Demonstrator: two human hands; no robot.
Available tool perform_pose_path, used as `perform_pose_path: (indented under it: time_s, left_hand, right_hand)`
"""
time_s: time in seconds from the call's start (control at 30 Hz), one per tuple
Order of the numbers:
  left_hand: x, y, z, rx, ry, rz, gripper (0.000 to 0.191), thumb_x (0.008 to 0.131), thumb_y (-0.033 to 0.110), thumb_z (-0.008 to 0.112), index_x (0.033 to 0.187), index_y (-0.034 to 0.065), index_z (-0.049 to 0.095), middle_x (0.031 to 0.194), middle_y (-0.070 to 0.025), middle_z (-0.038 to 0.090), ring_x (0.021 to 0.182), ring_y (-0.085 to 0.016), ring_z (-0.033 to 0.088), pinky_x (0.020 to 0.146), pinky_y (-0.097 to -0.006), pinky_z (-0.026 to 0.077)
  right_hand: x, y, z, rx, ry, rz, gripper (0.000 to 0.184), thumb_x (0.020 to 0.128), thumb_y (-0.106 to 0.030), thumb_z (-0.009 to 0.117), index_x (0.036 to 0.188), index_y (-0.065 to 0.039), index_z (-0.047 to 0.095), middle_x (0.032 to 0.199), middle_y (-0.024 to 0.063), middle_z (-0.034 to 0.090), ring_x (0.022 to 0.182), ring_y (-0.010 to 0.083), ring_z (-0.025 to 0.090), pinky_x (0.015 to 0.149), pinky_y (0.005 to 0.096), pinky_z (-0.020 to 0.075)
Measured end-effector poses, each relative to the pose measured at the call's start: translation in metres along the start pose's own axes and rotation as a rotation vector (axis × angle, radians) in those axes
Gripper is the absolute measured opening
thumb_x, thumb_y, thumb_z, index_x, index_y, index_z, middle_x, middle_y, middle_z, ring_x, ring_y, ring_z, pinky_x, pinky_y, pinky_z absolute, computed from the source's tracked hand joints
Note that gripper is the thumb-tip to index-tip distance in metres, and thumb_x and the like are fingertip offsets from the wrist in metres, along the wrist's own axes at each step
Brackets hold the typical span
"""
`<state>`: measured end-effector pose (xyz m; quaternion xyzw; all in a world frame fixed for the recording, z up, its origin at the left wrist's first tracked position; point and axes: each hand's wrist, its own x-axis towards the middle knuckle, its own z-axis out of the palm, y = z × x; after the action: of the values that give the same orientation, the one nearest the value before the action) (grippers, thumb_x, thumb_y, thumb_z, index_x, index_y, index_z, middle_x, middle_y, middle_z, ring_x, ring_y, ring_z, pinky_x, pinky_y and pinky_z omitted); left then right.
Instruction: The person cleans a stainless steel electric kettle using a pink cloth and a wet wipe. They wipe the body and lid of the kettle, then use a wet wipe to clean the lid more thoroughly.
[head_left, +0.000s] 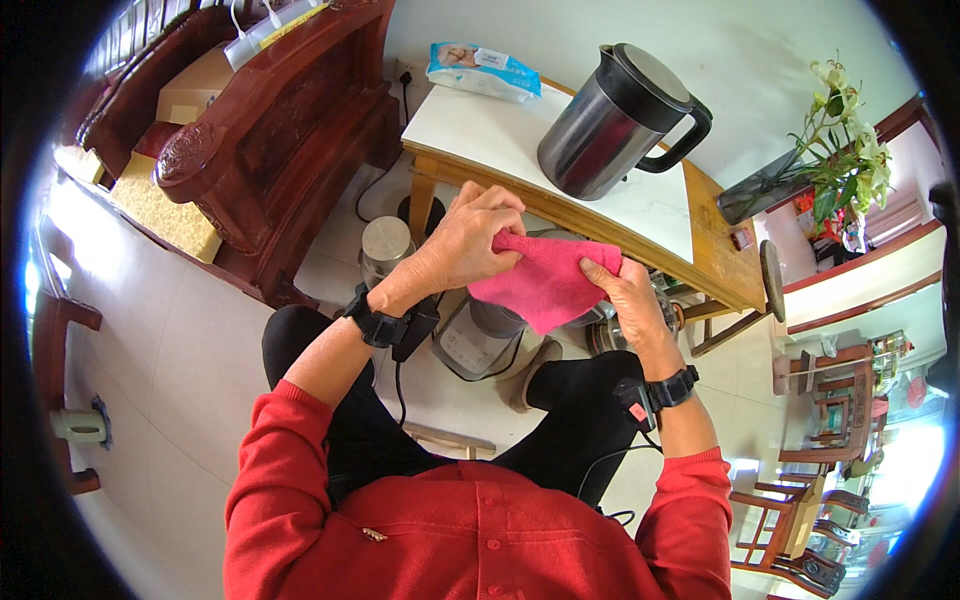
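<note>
A pink cloth (551, 277) is stretched between my two hands, above the floor in front of my knees. My left hand (480, 232) pinches its upper left corner, where the fabric bunches up. On the other side, my right hand (622, 296) grips the right edge with the thumb on top. Below the cloth stands a grey kitchen appliance (472, 345) with a flat panel on its front, partly covered by the fabric. A glass vessel (604, 337) beside it is mostly hidden behind the cloth and my right hand.
A low wooden table (469, 124) beyond my hands holds a steel kettle (615, 124) with a black handle and a blue pack of wipes (484, 71). A dark vase (761, 187) with lilies leans at its right. A carved wooden bench (292, 150) and a lidded canister (386, 244) stand left.
</note>
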<state>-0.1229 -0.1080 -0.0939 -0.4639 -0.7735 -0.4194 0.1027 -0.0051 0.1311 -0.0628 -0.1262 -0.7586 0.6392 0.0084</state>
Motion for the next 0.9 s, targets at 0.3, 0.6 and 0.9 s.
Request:
perform_pose_path:
  time_s: [0.3, 0.6, 0.9]
  left_hand:
    - [0.005, 0.006, -0.009, -0.648, -0.198, -0.298, 0.029, 0.081, 0.019, 0.074, 0.096, -0.0015, 0.062, 0.089, -0.0106, 0.066, 0.084, -0.018, 0.061, 0.079, -0.0312, 0.05]
    - [0.001, 0.019, -0.004, -1.039, -0.428, -0.487, 0.028, 0.089, 0.024, 0.073, 0.103, 0.0015, 0.065, 0.092, -0.0046, 0.066, 0.086, -0.011, 0.059, 0.077, -0.0263, 0.049]
    - [0.0, -0.013, 0.013, -0.421, -0.051, -0.527, 0.034, 0.09, 0.027, 0.074, 0.102, -0.0025, 0.062, 0.09, -0.0079, 0.067, 0.084, -0.012, 0.062, 0.074, -0.0278, 0.051]
  right_hand:
    - [-0.007, -0.004, -0.001, -0.277, -0.021, -0.033, 0.056, 0.09, -0.043, 0.072, 0.114, 0.007, 0.065, 0.103, 0.0084, 0.071, 0.087, 0.0139, 0.063, 0.078, 0.0267, 0.05]
    - [-0.013, -0.014, 0.006, -0.456, -0.437, -0.26, 0.095, 0.074, -0.055, 0.081, 0.141, 0.001, 0.043, 0.131, 0.018, 0.058, 0.125, 0.0256, 0.053, 0.108, 0.0368, 0.0384]
    - [-0.014, 0.015, 0.013, 0.34, -0.313, 0.408, 0.04, 0.09, -0.024, 0.074, 0.121, -0.002, 0.063, 0.114, 0.0038, 0.068, 0.105, 0.015, 0.064, 0.097, 0.0338, 0.0504]
